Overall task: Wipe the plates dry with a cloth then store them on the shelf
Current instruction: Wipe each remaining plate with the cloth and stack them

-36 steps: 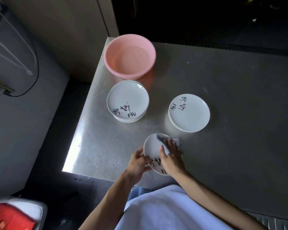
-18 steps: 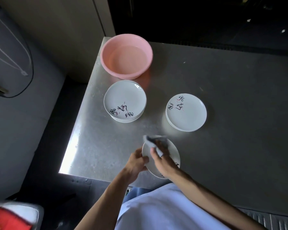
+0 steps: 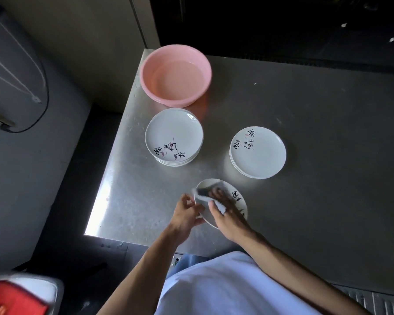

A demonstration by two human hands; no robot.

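Note:
A white plate point(image 3: 237, 201) with black brush lettering is tilted above the near edge of the steel table. My left hand point(image 3: 185, 212) grips its left rim. My right hand point(image 3: 225, 214) presses a pale cloth point(image 3: 205, 196) onto the plate's face, thumb and fingers curled round the cloth. A stack of matching plates point(image 3: 173, 136) stands to the left behind it. A second, lower stack of plates point(image 3: 258, 152) stands to the right. No shelf is in view.
A pink basin point(image 3: 175, 75) holding water sits at the table's point(image 3: 328, 144) far left corner. The table's left edge drops to a dark floor. A red and white object point(image 3: 11, 296) lies at the lower left. A cable hangs on the left wall.
My right hand has moved the cloth across the plate from its right side to its upper left. The plate has turned, its lettering now at the right.

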